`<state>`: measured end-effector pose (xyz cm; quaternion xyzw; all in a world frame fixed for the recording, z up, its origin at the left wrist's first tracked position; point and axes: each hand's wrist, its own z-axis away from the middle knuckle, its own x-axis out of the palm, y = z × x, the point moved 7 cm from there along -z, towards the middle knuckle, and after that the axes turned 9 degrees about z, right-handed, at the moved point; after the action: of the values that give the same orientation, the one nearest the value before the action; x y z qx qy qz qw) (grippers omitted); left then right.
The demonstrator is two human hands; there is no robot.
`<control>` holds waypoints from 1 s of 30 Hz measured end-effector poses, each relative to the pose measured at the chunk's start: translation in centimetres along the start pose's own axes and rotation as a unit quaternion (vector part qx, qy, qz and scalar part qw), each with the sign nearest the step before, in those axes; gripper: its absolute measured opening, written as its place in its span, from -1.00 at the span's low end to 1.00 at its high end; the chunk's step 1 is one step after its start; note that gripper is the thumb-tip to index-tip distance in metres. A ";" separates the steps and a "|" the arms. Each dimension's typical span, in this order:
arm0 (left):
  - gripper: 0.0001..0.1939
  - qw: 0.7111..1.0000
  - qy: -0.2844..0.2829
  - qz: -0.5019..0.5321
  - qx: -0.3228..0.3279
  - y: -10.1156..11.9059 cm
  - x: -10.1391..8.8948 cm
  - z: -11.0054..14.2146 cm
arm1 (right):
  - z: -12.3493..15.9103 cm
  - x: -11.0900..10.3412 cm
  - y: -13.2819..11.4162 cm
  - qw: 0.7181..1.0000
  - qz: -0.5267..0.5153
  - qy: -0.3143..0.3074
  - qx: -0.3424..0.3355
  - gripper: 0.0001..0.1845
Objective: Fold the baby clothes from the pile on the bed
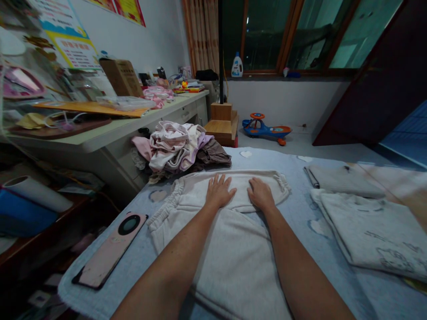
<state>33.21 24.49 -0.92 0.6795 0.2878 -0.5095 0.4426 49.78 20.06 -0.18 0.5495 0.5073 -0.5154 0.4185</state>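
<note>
Pale grey sweatpants (240, 249) lie spread on the bed, with a gathered elastic waistband (165, 204) on the left and a ribbed cuff (283, 184) at the far right. My left hand (218, 192) rests flat on the far leg of the sweatpants, fingers spread. On the same leg, further right, my right hand (262, 194) lies palm down with its fingers slightly bent and the thumb side toward the left. Neither hand grips the cloth. My forearms cover part of the near leg.
A heap of crumpled clothes (176, 146) sits at the bed's far left. A pink phone (111, 251) lies near the left edge. At right are a folded grey sweatshirt (376, 226) and another folded garment (347, 180). Beyond stand a cluttered desk (110, 138) and a ride-on toy (267, 129).
</note>
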 end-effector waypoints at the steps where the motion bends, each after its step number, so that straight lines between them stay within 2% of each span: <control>1: -0.33 1.000 0.000 -0.001 0.000 0.0 0.0 0.0 | 0.1 0.1 0.1 1.000 0.012 -0.012 0.007 -0.48; 5: -0.38 1.000 0.002 -0.009 0.006 0.1 -0.2 0.0 | 0.3 0.5 1.8 0.995 0.046 -0.038 0.085 -0.36; 9: -0.43 1.000 -0.023 -0.002 0.018 0.3 -0.6 0.4 | 0.3 0.3 3.0 0.990 0.058 -0.020 0.129 -0.37; 14: -0.46 0.994 -0.090 0.035 0.055 0.1 -1.5 3.9 | 0.4 0.1 2.9 0.990 0.056 -0.006 0.131 -0.39; 20: -0.38 0.995 -0.068 -0.011 0.074 -2.6 -2.7 9.3 | 0.4 0.0 2.7 0.991 0.059 0.009 0.117 -0.41; 26: -0.34 0.997 -0.033 -0.016 0.069 -3.2 -2.7 10.0 | 0.4 0.1 2.8 0.993 0.060 0.003 0.099 -0.41; 30: -0.35 0.997 -0.031 -0.005 0.067 -3.0 -2.7 9.8 | 0.8 -0.3 1.9 0.995 0.031 -0.036 0.087 -0.41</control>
<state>25.50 17.20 -0.19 0.6902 0.2428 -0.5504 0.4022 51.61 18.95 -0.08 0.5802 0.4281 -0.5636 0.4031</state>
